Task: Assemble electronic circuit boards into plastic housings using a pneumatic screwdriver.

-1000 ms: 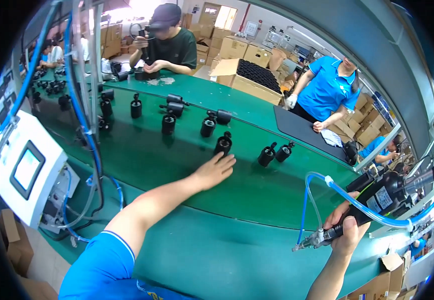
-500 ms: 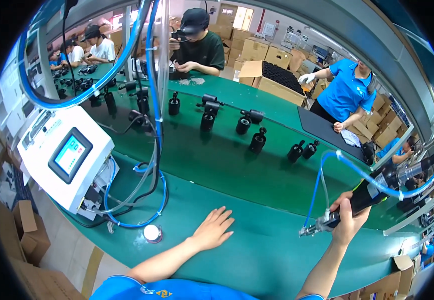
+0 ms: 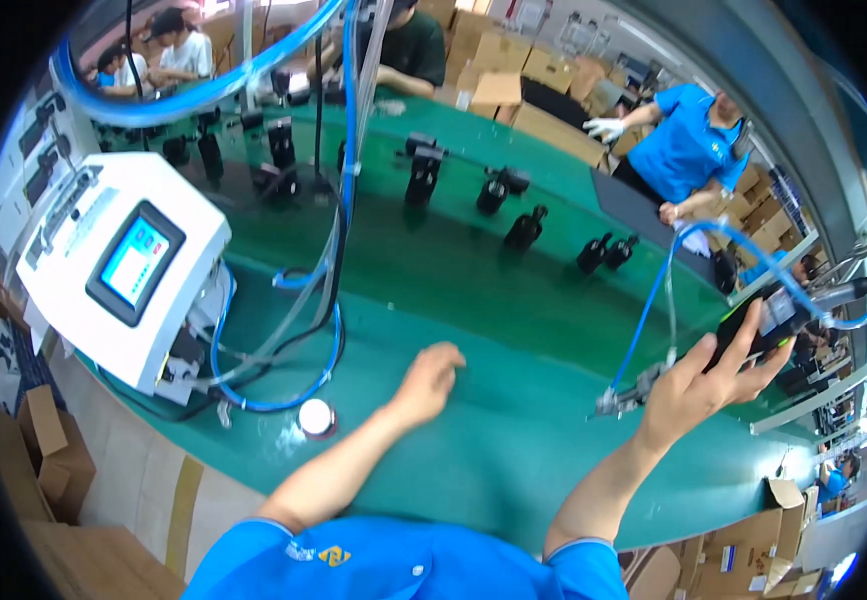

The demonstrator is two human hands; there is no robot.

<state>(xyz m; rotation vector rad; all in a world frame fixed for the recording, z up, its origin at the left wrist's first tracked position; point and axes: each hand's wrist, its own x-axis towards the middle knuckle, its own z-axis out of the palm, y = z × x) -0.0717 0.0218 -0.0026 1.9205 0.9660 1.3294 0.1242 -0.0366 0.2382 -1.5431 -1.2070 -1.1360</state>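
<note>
My right hand has its fingers spread against the near side of a black power screwdriver, not wrapped round it. The driver's metal nose points left, with a thin blue hose running to it. My left hand is over the green bench, fingers curled in and nothing visible in them. A small round container with a white top stands left of that forearm. Beyond both hands, several black cylindrical parts stand along a green belt, among them one cylinder.
A white machine with a screen occupies the bench's left side, with looped hoses beside it. A metal frame post rises at right. Across the belt, a person in blue stands near open cartons; others sit farther left.
My right hand's fingers have come off the screwdriver's grip and spread. My left hand has gone from flat on the bench to curled. The whole view has shifted slightly.
</note>
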